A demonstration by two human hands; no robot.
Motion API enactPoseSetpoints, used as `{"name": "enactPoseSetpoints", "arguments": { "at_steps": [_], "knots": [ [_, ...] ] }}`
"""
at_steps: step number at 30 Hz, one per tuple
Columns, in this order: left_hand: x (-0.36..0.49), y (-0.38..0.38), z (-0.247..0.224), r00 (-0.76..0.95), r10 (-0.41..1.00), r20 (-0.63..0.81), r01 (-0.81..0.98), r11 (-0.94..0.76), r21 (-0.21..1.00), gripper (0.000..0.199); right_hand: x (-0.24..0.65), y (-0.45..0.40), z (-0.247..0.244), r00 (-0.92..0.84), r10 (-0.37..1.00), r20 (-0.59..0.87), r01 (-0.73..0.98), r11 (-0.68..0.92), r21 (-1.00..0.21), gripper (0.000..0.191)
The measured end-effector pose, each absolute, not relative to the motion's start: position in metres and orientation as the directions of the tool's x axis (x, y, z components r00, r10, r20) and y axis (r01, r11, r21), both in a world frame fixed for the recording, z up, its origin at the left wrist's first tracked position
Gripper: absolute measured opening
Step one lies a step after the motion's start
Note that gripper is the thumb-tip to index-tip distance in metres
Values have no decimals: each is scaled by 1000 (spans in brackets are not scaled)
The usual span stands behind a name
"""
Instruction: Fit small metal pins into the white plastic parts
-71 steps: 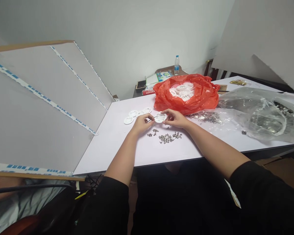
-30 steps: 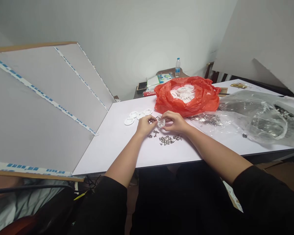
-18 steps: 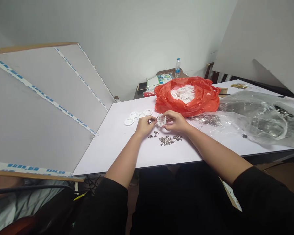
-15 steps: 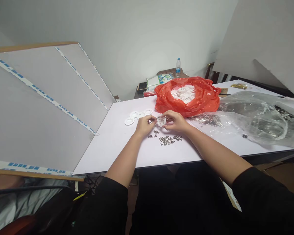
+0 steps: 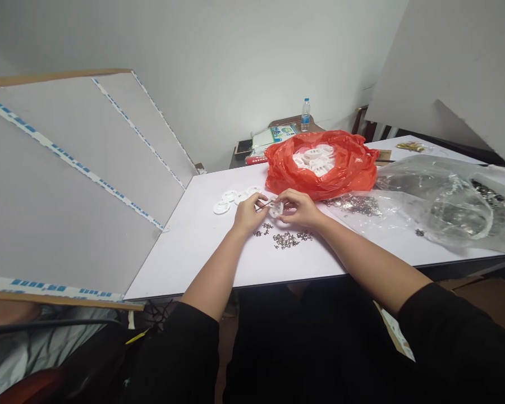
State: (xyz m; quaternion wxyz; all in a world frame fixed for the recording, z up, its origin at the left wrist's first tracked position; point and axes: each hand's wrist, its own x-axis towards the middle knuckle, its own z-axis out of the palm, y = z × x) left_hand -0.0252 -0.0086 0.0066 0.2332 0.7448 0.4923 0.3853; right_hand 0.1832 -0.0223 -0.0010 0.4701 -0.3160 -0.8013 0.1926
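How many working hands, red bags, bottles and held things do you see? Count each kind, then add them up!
Left hand and right hand: 2
Red bag: 1
Bottle: 1
Held things, white piece and thin dark tool: 2
Total: 6

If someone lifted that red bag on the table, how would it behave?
The red bag itself is probably floppy, as its sides crumple into folds. It would likely sag around the white pieces heaped inside, and some might spill, since its mouth gapes open.
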Motion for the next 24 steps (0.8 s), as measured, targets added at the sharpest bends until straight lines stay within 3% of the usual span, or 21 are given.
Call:
{"name": "enactPoseSetpoints", "arguments": {
  "at_steps": [9, 16, 24],
  "knots": [
    [-26, -4, 8, 233, 959, 165, 81, -188, 979, 34, 185, -21, 2, -306, 814, 495, 140, 552, -822, 52],
    [-33, -9, 20, 330, 941, -78, -54, 101, 993, 46, 187, -21, 2, -342, 856, 388, 0, 413, -911, 63],
    [-40, -12, 25, 491, 858, -152, -113, 235, 965, 49, 191, -22, 6, -388, 856, 342, -102, 329, -939, 69]
  ]
}}
